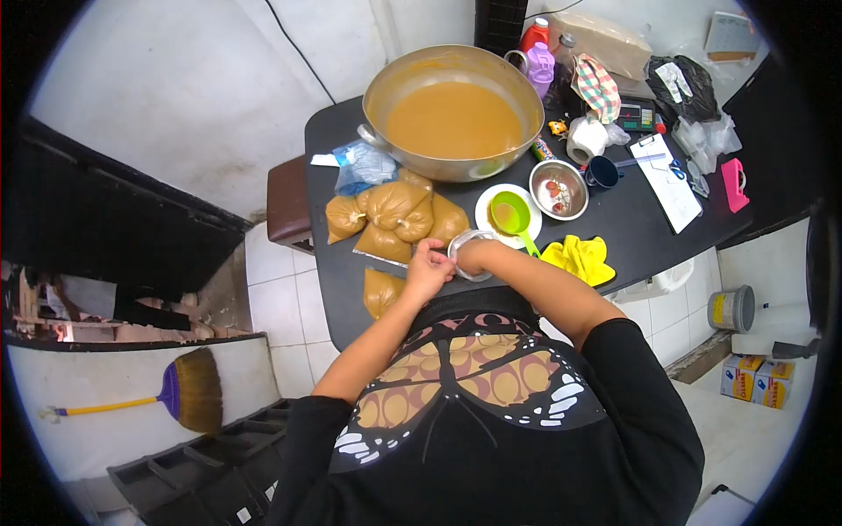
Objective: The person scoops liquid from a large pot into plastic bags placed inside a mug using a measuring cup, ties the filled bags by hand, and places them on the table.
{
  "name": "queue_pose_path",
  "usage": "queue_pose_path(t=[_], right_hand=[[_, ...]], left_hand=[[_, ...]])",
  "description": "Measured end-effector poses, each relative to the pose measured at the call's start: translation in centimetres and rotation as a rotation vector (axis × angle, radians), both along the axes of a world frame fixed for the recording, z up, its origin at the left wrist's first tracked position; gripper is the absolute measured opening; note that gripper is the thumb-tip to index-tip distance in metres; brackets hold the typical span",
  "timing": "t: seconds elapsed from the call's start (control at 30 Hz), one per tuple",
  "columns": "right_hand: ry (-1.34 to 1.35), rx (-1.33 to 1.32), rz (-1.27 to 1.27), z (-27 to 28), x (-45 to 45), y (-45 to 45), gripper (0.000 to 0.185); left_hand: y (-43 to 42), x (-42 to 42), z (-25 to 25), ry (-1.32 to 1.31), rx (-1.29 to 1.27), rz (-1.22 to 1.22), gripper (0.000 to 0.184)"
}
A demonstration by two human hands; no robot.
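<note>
At the table's front edge my left hand (430,267) pinches the rim of a clear plastic bag (463,238). My right hand (472,256) reaches down into the bag's opening, its fingers hidden inside. Several tied bags of brown sauce (390,206) lie left of my hands, with one more bag (381,292) nearer the edge. Behind them stands a large metal pot (456,110) of the same brown sauce. A green ladle (510,213) rests on a white plate (484,203) just beyond my right hand.
A steel bowl (559,190), dark mug (602,173) and yellow cloth (581,258) are right of the plate. Blue plastic bags (364,167) lie left of the pot. Farther right are a clipboard (667,186), a scale (638,114) and a pink object (735,185).
</note>
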State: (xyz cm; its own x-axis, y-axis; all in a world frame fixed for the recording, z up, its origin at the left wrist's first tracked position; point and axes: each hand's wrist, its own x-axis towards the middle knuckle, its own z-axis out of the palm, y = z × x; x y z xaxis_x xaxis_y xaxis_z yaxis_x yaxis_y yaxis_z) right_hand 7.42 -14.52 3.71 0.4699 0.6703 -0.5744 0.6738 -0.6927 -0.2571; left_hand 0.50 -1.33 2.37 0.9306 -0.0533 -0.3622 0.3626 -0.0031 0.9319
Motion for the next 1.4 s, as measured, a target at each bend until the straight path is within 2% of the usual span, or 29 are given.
queue_pose_path(t=[0.17, 0.27, 0.43, 0.5, 0.67, 0.8, 0.9, 0.93, 0.97, 1.0, 1.03, 1.07, 1.1, 1.13, 1.2, 1.27, 1.3, 1.4], right_hand=[[-0.051, 0.085, -0.112, -1.8, -0.5, -0.2, 0.015], [0.002, 0.083, -0.077, -0.4, -0.7, -0.3, 0.018], [-0.082, 0.141, -0.15, 2.1, -1.8, -0.5, 0.02], [-0.14, 0.119, -0.253, 2.5, -2.9, -0.6, 0.022], [-0.158, 0.164, -0.232, 3.4, -3.8, -1.1, 0.023], [-0.179, 0.202, -0.183, 7.8, -4.9, -2.7, 0.02], [-0.223, 0.522, -0.441, 11.4, -3.7, -6.4, 0.023], [-0.316, 0.464, -0.514, 11.4, -2.3, -8.4, 0.028], [-0.291, 0.344, -0.745, 12.0, -0.4, -10.1, 0.029], [-0.463, 0.425, -0.806, 7.7, 2.5, -13.4, 0.028], [-0.604, 0.408, -0.771, 5.7, 4.5, -16.3, 0.022], [-0.417, 0.42, -1.005, 5.0, 5.6, -18.4, 0.018], [-0.39, 0.219, -1.001, 2.9, 7.5, -20.5, 0.023], [-0.379, 0.175, -1.013, 1.4, 8.3, -21.3, 0.025], [-0.353, 0.085, -1.036, 0.2, 9.4, -22.0, 0.029], [-0.267, 0.115, -1.155, -0.4, 9.2, -21.8, 0.035], [-0.269, 0.106, -1.171, -1.2, 9.2, -21.6, 0.036], [-0.278, 0.096, -1.217, -2.9, 9.6, -21.6, 0.036]], left_hand=[[-0.5, 0.3, 0.0, -0.025, -0.038, 0.026, 0.037], [-0.4, 0.3, -0.2, -0.061, -0.012, 0.05, 0.032], [0.0, 0.6, -1.8, -0.173, -0.058, 0.047, 0.019], [-0.1, 0.5, -2.2, -0.166, 0.001, 0.024, 0.015], [-0.5, 0.5, -3.1, -0.236, 0.156, 0.039, 0.016], [0.0, 0.3, -3.2, -0.379, 0.372, -0.021, 0.019], [0.1, -0.2, -0.9, -0.427, 0.439, -0.091, 0.024], [0.1, -0.5, 0.1, -0.434, 0.449, -0.119, 0.028], [-0.1, -0.8, 1.5, -0.395, 0.425, -0.123, 0.034], [-0.2, -1.2, 3.1, -0.355, 0.403, -0.127, 0.04], [-0.3, -1.5, 3.8, -0.315, 0.382, -0.132, 0.047], [-0.1, -1.8, 3.9, -0.348, 0.445, -0.107, 0.051], [0.1, -1.9, 3.9, -0.384, 0.508, -0.08, 0.056], [0.4, -2.0, 3.9, -0.422, 0.572, -0.052, 0.06], [1.2, -2.0, 3.8, -0.413, 0.607, 0.029, 0.058], [2.0, -1.9, 3.7, -0.387, 0.601, 0.096, 0.058], [2.1, -1.8, 3.9, -0.397, 0.57, 0.141, 0.047], [2.5, -1.1, 5.0, -0.513, 0.589, 0.145, 0.03]])
